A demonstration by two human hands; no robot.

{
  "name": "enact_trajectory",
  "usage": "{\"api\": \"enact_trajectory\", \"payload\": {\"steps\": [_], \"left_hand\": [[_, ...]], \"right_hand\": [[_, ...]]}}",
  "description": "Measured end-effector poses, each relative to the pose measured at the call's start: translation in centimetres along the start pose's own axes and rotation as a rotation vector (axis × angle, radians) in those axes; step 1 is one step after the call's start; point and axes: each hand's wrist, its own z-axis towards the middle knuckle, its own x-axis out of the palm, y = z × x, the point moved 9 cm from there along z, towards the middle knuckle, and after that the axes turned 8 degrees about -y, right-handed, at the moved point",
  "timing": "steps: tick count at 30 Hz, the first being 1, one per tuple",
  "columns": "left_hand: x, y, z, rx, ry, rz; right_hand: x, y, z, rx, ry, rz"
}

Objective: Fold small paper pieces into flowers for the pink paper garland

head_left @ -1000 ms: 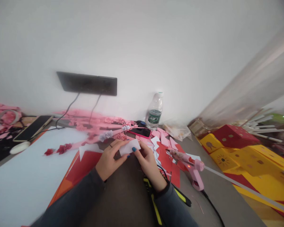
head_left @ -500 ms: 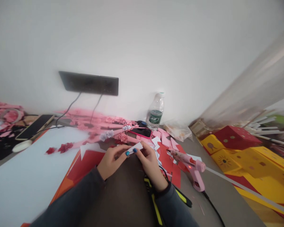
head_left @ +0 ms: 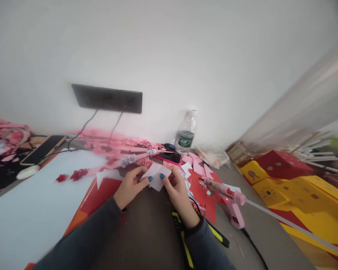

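Observation:
A small square of white paper [head_left: 157, 175] is held up between both hands over the grey table [head_left: 146, 236]. My left hand [head_left: 132, 186] pinches its left side, thumb on top and fingers underneath. At its right edge, my right hand [head_left: 178, 192] grips it the same way. The paper looks opened out, with one corner pointing down toward me. Below my right wrist lies a black and yellow tool [head_left: 183, 236], partly hidden by the arm.
Right of my hands a pink glue gun [head_left: 228, 198] with a lit red light rests beside red and pink paper scraps [head_left: 199, 187]. A water bottle [head_left: 186, 133] and a phone [head_left: 170, 157] stand behind. White sheets [head_left: 25, 210] cover the left; yellow boxes [head_left: 298, 191] sit right.
The white paper, a narrow folded strip before, is now spread into a flat square. Both hands still hold it in about the same place.

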Motion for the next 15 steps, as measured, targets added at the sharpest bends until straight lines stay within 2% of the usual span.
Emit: {"api": "enact_trajectory", "payload": {"steps": [4, 11, 15], "left_hand": [[0.4, 0.2, 0.0, -0.033, 0.021, -0.051], [0.6, 0.8, -0.3, -0.078, 0.041, -0.110], [0.3, 0.2, -0.4, -0.042, 0.020, -0.088]], "right_hand": [[0.4, -0.5, -0.2, -0.001, 0.048, -0.099], [0.9, -0.6, -0.3, 0.050, 0.107, -0.025], [0.2, 0.9, 0.0, -0.043, 0.071, -0.041]]}}
